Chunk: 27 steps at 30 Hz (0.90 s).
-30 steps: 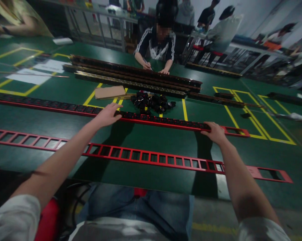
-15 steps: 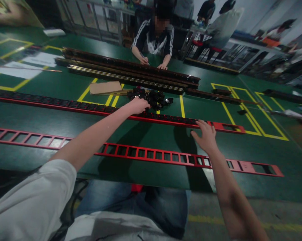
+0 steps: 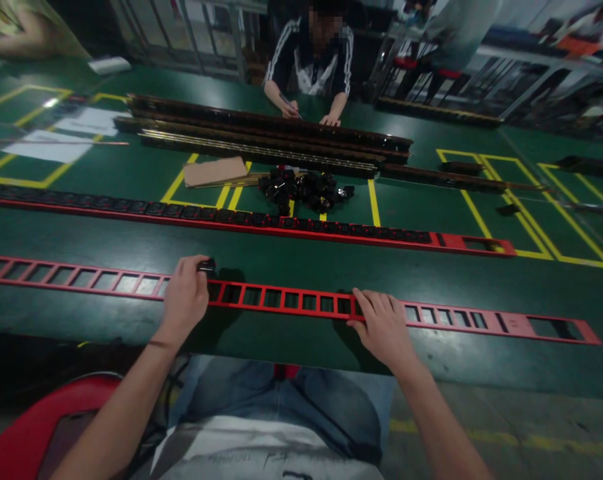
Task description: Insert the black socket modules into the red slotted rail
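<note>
My left hand (image 3: 185, 297) is closed on a small black plastic part (image 3: 208, 267), just above a long red slotted rail (image 3: 274, 289). Only one end of that part shows past my fingers. Farther right, my right hand (image 3: 385, 328) lies across the same rail, fingers at its far edge and thumb at its near edge. Rectangular openings run along this rail. Beyond it, a second red rail (image 3: 461, 246) is filled along much of its length with black modules (image 3: 241, 217). A jumbled pile of black parts (image 3: 306, 191) lies behind that rail.
Long dark metal profiles (image 3: 261, 127) cross the table behind the pile. A brown cardboard piece (image 3: 215, 172) and white papers (image 3: 49, 147) lie to the left. Across the table sits a person (image 3: 309, 67) holding a pen. A red stool (image 3: 46, 420) stands at lower left.
My left hand has come back from the black pile to the near rail, now with a black part. My right hand has moved from the far rail down onto the near rail.
</note>
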### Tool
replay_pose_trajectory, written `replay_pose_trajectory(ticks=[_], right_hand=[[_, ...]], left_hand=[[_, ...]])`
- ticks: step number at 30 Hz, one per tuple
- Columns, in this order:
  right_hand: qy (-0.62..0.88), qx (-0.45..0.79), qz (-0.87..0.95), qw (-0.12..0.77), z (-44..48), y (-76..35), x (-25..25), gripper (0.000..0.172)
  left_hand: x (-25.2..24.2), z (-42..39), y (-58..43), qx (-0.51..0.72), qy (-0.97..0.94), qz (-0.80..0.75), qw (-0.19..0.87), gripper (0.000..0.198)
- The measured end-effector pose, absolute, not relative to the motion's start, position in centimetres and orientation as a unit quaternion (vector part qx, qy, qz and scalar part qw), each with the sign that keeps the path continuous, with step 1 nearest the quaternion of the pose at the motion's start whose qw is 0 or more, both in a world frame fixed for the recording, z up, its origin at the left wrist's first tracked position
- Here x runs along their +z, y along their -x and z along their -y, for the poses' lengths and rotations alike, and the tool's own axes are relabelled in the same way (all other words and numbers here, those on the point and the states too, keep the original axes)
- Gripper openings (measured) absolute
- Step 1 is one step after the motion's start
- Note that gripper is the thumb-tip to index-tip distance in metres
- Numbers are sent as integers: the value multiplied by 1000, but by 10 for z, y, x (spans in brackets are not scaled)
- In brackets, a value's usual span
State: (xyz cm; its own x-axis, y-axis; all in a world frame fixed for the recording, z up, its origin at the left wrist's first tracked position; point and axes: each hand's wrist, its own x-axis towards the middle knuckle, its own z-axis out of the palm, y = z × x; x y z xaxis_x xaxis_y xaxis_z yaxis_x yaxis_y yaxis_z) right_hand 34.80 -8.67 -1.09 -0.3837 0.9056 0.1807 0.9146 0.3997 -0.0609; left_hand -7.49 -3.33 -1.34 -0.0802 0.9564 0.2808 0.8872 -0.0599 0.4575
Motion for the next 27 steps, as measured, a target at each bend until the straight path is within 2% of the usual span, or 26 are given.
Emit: replay_pose_trajectory(ticks=[4,10,17,27], right_hand=[[547,-46,830,103,73,-350,-13,60],[538,-59,835,101,23,-349,-12,56],[539,-53,835,94,-23,-344,-14,53],[544,-44,829,122,-35,-347,-21,52]], left_hand=[[-16,20,77,236,-681,-692,18,33],[-12,-20,76,249,-682,-687,-24,35],[-11,-60,77,237,-672,-701,-34,38],[-13,-64,78,235,-690,-684,-38,37]])
